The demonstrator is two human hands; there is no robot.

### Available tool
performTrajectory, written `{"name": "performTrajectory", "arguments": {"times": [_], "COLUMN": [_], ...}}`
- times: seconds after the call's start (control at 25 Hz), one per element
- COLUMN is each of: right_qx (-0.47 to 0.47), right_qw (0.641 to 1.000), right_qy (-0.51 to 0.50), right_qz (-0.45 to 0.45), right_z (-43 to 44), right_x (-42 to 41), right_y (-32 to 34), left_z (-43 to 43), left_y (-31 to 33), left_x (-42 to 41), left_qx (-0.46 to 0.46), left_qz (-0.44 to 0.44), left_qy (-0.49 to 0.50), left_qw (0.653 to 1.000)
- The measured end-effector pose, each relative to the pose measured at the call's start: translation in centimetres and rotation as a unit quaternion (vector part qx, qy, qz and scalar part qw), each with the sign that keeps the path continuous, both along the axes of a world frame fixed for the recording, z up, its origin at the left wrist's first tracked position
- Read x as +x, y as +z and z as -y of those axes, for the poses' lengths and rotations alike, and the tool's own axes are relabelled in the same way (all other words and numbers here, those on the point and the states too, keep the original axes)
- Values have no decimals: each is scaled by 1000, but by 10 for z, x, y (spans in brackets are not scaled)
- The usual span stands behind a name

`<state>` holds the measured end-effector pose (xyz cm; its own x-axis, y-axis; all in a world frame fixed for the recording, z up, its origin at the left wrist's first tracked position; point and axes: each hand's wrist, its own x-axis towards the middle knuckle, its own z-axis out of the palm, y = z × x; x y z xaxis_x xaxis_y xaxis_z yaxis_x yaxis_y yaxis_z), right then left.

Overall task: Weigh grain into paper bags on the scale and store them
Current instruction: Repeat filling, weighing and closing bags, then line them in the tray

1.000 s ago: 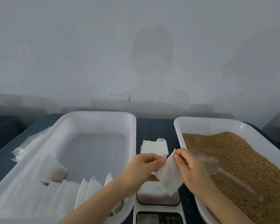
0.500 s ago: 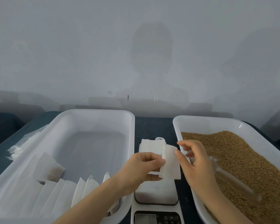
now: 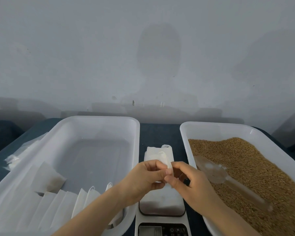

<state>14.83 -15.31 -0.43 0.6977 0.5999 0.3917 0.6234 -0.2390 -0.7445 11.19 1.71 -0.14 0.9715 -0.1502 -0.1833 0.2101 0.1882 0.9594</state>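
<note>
Over the scale [image 3: 162, 204] at the surface's near edge, your left hand [image 3: 143, 178] and right hand [image 3: 192, 183] hold a small white paper bag [image 3: 167, 161], each grip pinched on its crumpled top. A stack of flat bags [image 3: 156, 150] lies just behind the scale. The left tub [image 3: 99, 119] holds a row of white bags [image 3: 58, 203] along its near end. The right tub [image 3: 211, 124] holds brown grain [image 3: 249, 160], with a clear scoop [image 3: 216, 172] lying on it.

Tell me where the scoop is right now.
In the head view, the clear scoop lies on the grain in the right tray, near its left wall, just right of the right hand.
</note>
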Motion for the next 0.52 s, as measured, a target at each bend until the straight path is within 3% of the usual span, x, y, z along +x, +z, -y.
{"name": "performTrajectory", "arguments": {"times": [0.52], "right_qx": [-16], "right_qw": [998], "right_qy": [-26], "right_qz": [46], "right_z": [3], "right_x": [3], "right_y": [-5], "left_z": [3], "left_y": [4], "left_x": [-1], "left_qx": [23], "left_qz": [-12], "left_qy": [-5], "left_qw": [1000]}}
